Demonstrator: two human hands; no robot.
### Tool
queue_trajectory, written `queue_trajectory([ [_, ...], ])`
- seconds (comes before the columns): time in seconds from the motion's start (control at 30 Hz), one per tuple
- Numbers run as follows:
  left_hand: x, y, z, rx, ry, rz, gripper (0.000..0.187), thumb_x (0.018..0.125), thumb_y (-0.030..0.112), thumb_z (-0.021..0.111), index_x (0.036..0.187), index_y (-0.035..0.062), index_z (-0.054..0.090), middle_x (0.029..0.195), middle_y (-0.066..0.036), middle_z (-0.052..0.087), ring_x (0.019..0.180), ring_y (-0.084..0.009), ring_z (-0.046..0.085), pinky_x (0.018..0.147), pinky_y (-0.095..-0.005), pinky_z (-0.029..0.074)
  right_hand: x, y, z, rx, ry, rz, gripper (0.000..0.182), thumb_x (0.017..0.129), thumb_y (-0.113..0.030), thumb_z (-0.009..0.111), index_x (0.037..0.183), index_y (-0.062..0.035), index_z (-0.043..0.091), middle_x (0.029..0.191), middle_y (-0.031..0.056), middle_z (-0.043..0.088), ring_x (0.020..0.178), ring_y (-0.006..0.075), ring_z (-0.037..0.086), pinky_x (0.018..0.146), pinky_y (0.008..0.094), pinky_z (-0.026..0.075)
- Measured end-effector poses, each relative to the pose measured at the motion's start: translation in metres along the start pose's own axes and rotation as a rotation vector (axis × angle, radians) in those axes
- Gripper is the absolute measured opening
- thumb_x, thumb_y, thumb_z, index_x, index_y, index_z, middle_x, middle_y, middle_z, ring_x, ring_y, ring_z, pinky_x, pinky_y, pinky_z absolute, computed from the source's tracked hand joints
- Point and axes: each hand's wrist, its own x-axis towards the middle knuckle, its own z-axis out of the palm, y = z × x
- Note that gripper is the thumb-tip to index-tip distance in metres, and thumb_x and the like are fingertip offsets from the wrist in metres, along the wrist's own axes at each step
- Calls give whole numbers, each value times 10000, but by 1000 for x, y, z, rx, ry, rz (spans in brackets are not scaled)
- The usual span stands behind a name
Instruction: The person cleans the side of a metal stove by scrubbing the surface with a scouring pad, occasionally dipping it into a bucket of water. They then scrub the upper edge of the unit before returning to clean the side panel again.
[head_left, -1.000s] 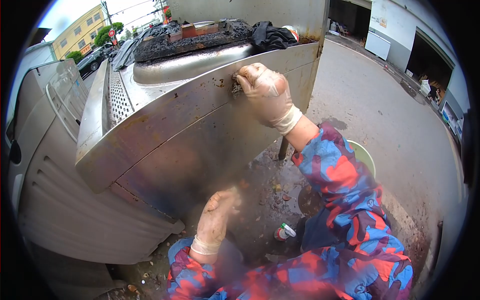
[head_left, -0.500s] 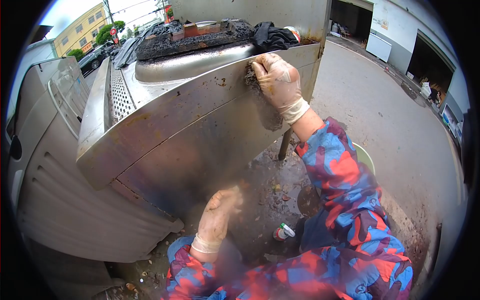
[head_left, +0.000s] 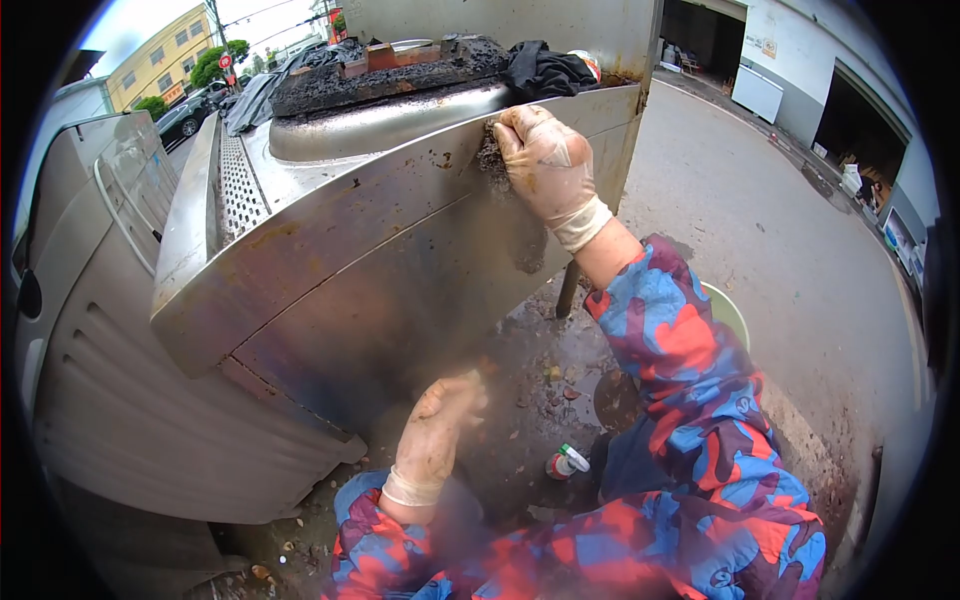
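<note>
My right hand [head_left: 548, 170], in a soiled translucent glove, is closed round a dark steel wool scrubber [head_left: 492, 163]. It presses the scrubber to the upper part of a stained stainless steel side panel [head_left: 350, 250] of a stove. My left hand [head_left: 440, 415], also gloved, hangs low in front of the panel with its fingers curled. A smear blurs its fingertips, and whatever they may hold is hidden. Above the panel is a blackened, crusted burner top [head_left: 390, 80] with a black cloth [head_left: 545, 72] lying at its right end.
Below, a spray bottle [head_left: 568, 461] with a green and white head stands on the wet, littered ground [head_left: 520, 400]. A pale green bucket [head_left: 727, 315] is partly behind my right sleeve. A large grey panel [head_left: 130, 400] leans at the left.
My right hand has slid slightly left along the panel with the scrubber. My left hand stays where it was.
</note>
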Motion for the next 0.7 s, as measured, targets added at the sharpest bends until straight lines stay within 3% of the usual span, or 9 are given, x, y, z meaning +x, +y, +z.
queue_trajectory([
  [0.17, 3, 0, -3, -13, 1, 0, 175, 933, 114, 603, 1099, 58, 616, 1079, -86, 638, 932, -176, 633, 769, -279, 517, 2, -2, 5, -119, 46, 21, 106, 880, -195, 610, 878, -89, 610, 815, 111, 634, 767, 312, 643, 666, 400, 520],
  [0.3, 2, -1, -5, 42, 45, 2, 182, 934, 119, 602, 1105, 58, 611, 1078, -85, 639, 919, -174, 634, 759, -282, 516, 17, 30, 0, -151, 19, 188, 115, 883, -193, 601, 853, -81, 600, 809, 130, 639, 782, 326, 637, 679, 420, 514],
  [0.43, 2, 2, -6, 43, 52, -30, 184, 933, 121, 604, 1105, 58, 608, 1081, -86, 638, 918, -172, 632, 749, -282, 510, -2, -12, 4, -3, 12, -69, 96, 858, -172, 630, 850, -80, 607, 817, 135, 636, 744, 322, 643, 657, 410, 517],
  [0.57, 1, 0, -7, 29, 29, 22, 183, 934, 123, 603, 1104, 56, 608, 1084, -86, 637, 922, -174, 631, 753, -281, 507, 2, 0, 9, -13, 72, 88, 93, 867, -173, 619, 886, -82, 612, 819, 138, 635, 744, 325, 642, 665, 415, 519],
  [0.7, 3, 2, -8, 52, 47, 8, 187, 935, 122, 603, 1109, 54, 608, 1081, -88, 636, 922, -175, 630, 757, -279, 506, -4, -12, 7, 10, 47, 34, 95, 878, -176, 606, 877, -81, 607, 834, 139, 642, 775, 326, 642, 691, 415, 519],
])
